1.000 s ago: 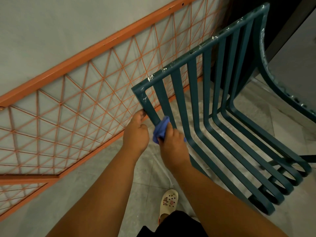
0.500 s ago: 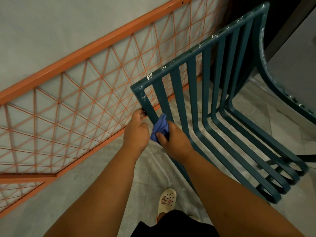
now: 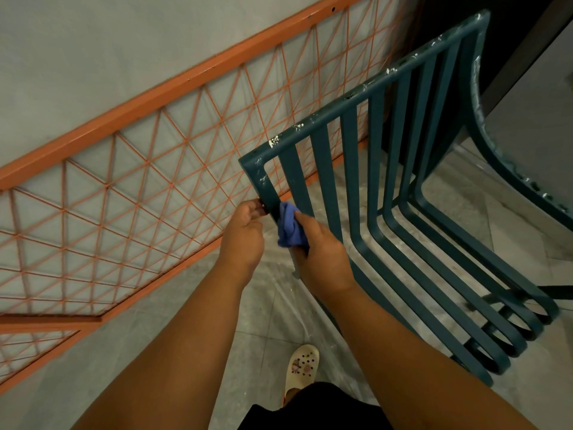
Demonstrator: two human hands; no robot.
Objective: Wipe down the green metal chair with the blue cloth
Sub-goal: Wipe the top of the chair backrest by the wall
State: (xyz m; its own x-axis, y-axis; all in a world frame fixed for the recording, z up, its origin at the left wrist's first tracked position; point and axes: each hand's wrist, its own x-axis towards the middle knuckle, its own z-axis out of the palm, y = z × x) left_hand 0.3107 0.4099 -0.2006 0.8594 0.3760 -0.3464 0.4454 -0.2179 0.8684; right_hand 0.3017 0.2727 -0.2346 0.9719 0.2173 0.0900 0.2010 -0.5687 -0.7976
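The green metal chair has a slatted back and seat and chipped paint along its top rail. It stands tilted at centre right. My left hand grips the outer left upright of the backrest from the outside. My right hand holds the bunched blue cloth and presses it against the same upright, just below the left hand's fingers. The lower part of that upright is hidden behind my right hand.
An orange metal grid panel leans on the grey wall to the left, close behind the chair's back. The chair's curved armrest rises at right by a dark doorway. My foot in a cream clog stands on the grey tiled floor.
The right hand with the cloth has slid up the left upright, closer to the left hand. The left hand has kept its grip on the frame.
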